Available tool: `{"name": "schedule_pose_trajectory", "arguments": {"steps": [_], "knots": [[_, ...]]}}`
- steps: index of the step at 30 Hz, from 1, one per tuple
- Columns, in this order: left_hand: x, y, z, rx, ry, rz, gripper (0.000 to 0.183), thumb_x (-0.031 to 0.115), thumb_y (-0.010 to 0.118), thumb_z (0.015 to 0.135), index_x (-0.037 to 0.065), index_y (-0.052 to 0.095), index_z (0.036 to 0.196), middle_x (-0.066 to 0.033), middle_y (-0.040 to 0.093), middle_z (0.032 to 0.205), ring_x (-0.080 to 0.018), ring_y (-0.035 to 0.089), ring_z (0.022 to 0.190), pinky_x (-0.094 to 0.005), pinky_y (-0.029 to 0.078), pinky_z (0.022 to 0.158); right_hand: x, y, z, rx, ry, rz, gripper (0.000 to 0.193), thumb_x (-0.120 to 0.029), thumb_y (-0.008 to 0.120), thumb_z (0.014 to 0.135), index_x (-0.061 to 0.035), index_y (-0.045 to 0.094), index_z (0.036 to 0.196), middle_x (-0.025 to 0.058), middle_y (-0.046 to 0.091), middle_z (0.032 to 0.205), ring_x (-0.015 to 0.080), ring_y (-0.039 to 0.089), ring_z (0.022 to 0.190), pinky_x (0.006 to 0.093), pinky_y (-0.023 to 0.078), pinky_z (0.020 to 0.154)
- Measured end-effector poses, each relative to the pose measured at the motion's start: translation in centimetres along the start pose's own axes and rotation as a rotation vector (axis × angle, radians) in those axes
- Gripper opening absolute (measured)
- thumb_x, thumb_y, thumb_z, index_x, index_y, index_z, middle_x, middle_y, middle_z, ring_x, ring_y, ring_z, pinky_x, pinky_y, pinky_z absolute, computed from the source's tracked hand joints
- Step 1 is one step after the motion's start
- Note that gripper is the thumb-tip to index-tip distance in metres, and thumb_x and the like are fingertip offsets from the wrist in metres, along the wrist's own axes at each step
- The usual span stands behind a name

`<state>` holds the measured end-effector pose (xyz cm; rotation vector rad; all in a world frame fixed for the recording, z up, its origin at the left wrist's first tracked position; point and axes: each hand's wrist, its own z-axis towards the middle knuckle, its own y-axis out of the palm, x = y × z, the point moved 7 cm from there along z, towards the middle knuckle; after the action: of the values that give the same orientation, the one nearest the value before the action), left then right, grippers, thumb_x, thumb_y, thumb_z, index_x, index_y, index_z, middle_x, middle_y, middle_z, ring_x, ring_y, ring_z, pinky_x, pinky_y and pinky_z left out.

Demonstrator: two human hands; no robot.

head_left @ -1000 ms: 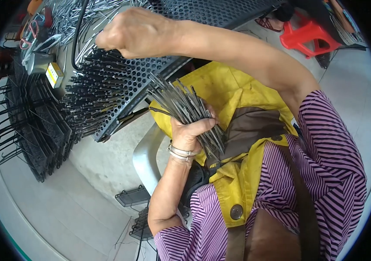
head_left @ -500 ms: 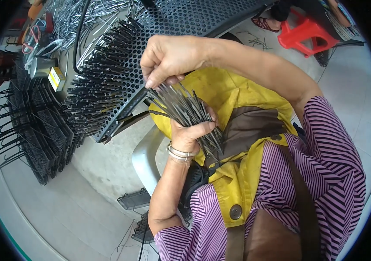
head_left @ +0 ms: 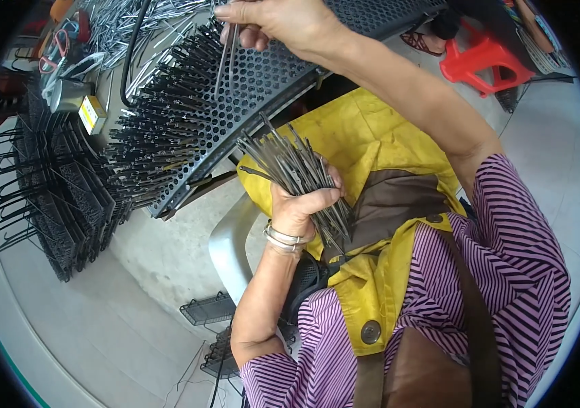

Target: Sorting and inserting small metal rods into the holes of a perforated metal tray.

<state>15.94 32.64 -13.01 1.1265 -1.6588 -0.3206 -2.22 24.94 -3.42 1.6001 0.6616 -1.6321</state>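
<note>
Bundle of thin metal rods (head_left: pixel 296 173) clamped in left hand (head_left: pixel 300 207) over yellow apron (head_left: pixel 371 136) — fist closed round middle, ends fanned out above and below. Two rods (head_left: pixel 225 51) pinched at top between right hand (head_left: pixel 279 20) fingertips, held over perforated black board (head_left: pixel 256 95). Rods judged stiff, light singly, smooth and slippery, pointed; best taken near upper end. Bundle count: dozens, not countable. Board: one, left part already filled with rods.
</note>
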Motion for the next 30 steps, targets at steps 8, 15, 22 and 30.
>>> {"name": "schedule_pose_trajectory", "arguments": {"steps": [8,15,22,30], "knots": [[0.1,-0.1,0.0,0.011,0.001,-0.004,0.043,-0.01,0.062,0.051,0.0,0.05,0.091,-0.0109,0.057,0.072,-0.0205,0.056,0.064,-0.0312,0.047,0.061,1.6,0.9,0.2,0.043,-0.154,0.102,0.014,-0.008,0.057,0.081,0.0017,0.058,0.071,0.0053,0.059,0.059,0.0059,0.054,0.046,0.0181,0.042,0.037],[0.0,-0.2,0.1,0.012,-0.003,-0.007,0.042,-0.01,0.061,0.051,0.0,0.05,0.091,-0.0106,0.056,0.072,-0.0203,0.055,0.064,-0.0312,0.047,0.06,0.8,1.4,-0.3,-0.018,-0.222,0.111,0.012,-0.006,0.057,0.081,0.0019,0.058,0.072,0.0047,0.058,0.06,0.0052,0.054,0.046,0.0172,0.043,0.039],[0.1,-0.1,0.1,0.02,0.005,-0.025,0.041,-0.011,0.061,0.051,0.0,0.05,0.089,-0.0108,0.056,0.071,-0.0208,0.056,0.064,-0.032,0.047,0.061,-1.5,2.7,-1.6,-0.008,-0.425,-0.153,0.017,-0.006,0.061,0.076,0.0022,0.054,0.063,0.0077,0.053,0.051,0.0136,0.054,0.045,0.0268,0.04,0.041],[0.1,-0.2,0.2,0.017,0.002,-0.015,0.04,-0.011,0.061,0.051,-0.001,0.051,0.089,-0.0108,0.056,0.072,-0.0213,0.056,0.065,-0.0322,0.047,0.061,-3.2,3.4,-1.8,0.036,-0.8,-0.518,0.021,-0.003,0.059,0.07,0.0028,0.044,0.056,0.0199,0.047,0.053,0.0336,0.052,0.051,0.0387,0.038,0.046]]}}
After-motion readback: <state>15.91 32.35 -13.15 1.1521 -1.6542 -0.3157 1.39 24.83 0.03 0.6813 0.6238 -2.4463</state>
